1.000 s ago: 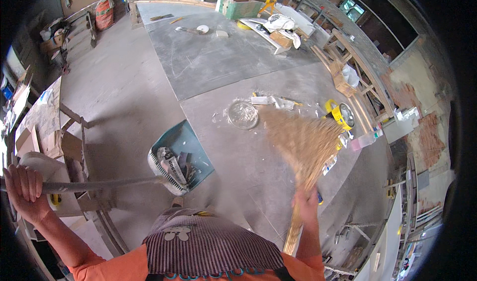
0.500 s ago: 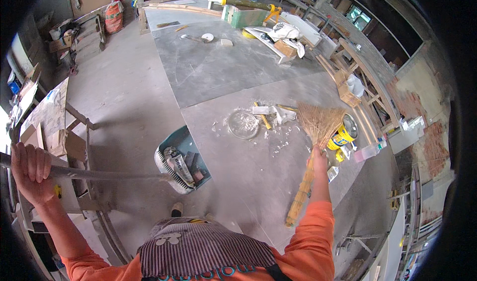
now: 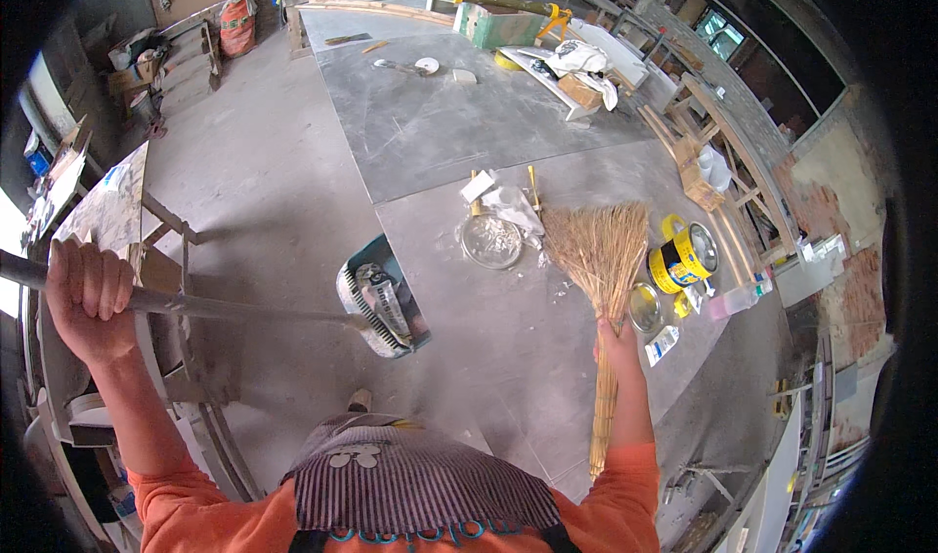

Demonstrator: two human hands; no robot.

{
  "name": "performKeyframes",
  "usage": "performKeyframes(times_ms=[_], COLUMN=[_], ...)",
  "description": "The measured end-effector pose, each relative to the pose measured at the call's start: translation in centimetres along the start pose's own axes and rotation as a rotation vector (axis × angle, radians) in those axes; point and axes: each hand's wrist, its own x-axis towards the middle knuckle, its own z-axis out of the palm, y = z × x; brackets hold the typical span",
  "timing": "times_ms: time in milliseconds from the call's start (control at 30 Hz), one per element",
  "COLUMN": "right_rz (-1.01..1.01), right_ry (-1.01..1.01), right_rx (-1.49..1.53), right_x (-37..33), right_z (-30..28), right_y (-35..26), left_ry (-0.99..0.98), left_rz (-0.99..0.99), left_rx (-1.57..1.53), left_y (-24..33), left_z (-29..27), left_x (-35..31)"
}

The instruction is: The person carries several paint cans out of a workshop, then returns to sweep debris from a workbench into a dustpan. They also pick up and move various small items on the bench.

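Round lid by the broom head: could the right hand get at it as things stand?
Probably not bare-handed. The right hand is closed around the broom, and the round lid lies on the floor beyond the bristles. Nothing lies between, so the broom itself looks able to reach it.

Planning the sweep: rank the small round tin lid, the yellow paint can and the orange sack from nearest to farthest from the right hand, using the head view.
From the right hand:
1. Small round tin lid, just beside it on the floor.
2. Yellow paint can, slightly beyond, right.
3. Orange sack, far corner, left.
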Motion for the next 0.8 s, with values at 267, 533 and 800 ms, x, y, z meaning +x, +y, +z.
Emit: performKeyframes(times_ms=[267,533,800], right_rz=[0.091,0.044,-0.070], right_ry=[-0.083,-0.164,-0.164], right_rx=[-0.067,-0.021,-0.211], right_x=[-4.9,-9.4,-13.0], right_z=[2.7,4.7,6.9], right_y=[0.2,0.2,0.3], left_ry=[-0.019,-0.019,-0.051], left_rz=[0.011,0.030,0.048], left_rx=[-0.037,-0.012,0.075], left_y=[-0.4,0.3,3.0], left_z=[-0.4,-0.9,-1.5], left_x=[0.2,-0.9,-2.6])
